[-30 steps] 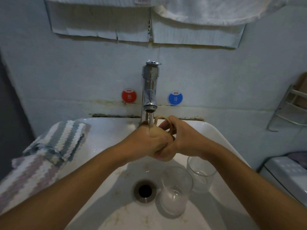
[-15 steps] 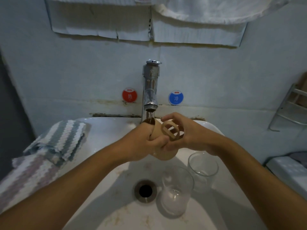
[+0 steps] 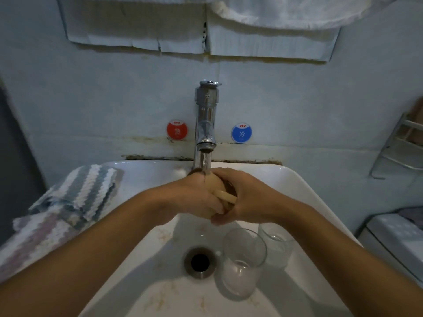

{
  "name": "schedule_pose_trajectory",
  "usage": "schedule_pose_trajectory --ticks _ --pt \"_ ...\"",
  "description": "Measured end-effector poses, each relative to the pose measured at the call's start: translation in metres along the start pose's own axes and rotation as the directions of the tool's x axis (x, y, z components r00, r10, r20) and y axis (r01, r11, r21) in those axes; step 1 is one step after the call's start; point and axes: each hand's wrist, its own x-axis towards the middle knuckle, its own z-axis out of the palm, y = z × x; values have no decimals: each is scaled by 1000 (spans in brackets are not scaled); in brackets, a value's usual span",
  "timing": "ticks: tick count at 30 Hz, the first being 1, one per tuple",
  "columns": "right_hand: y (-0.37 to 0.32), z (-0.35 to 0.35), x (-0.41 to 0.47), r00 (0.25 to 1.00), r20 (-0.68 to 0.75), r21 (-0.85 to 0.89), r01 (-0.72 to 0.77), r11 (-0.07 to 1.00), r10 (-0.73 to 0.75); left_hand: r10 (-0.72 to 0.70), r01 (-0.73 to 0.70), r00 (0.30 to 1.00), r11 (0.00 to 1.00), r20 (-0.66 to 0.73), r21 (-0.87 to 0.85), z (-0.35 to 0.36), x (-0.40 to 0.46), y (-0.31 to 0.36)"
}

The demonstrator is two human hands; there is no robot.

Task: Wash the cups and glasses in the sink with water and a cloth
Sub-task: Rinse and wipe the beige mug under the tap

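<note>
On the wall behind the tap (image 3: 206,120), a red round sticker (image 3: 177,129) and a blue round sticker (image 3: 241,132) both carry the word "OYO". Under the running water, the left hand (image 3: 192,197) and the right hand (image 3: 242,200) both curl around a beige cup (image 3: 214,186), held over the white sink (image 3: 295,179). Two clear glasses stand in the basin right of the drain (image 3: 199,261), the near glass (image 3: 242,261) just beside the far glass (image 3: 278,245), and a striped cloth (image 3: 75,197) lies over the left rim.

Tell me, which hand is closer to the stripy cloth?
Left. The left hand grips the tan cup under the tap, on the side toward the stripy cloth. The right hand holds the cup's far side.
</note>
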Motion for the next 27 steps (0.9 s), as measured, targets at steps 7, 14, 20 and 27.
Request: schedule_pose_trajectory --ticks 7,14,20,27 --pt "-1 0 1 999 -36 -29 -23 999 22 -40 40 998 999 -49 -1 -5 -5 3" --pt "-4 2 -3 1000 -10 -85 12 996 -13 -83 82 996 996 -18 -16 3 -7 1" --pt "-4 2 -3 999 -15 -74 28 997 -29 -55 55 998 998 -16 -18 3 -11 4" --pt "-4 -1 -2 999 -51 -33 8 999 -9 -4 5 996 1000 -90 13 5 -4 1"
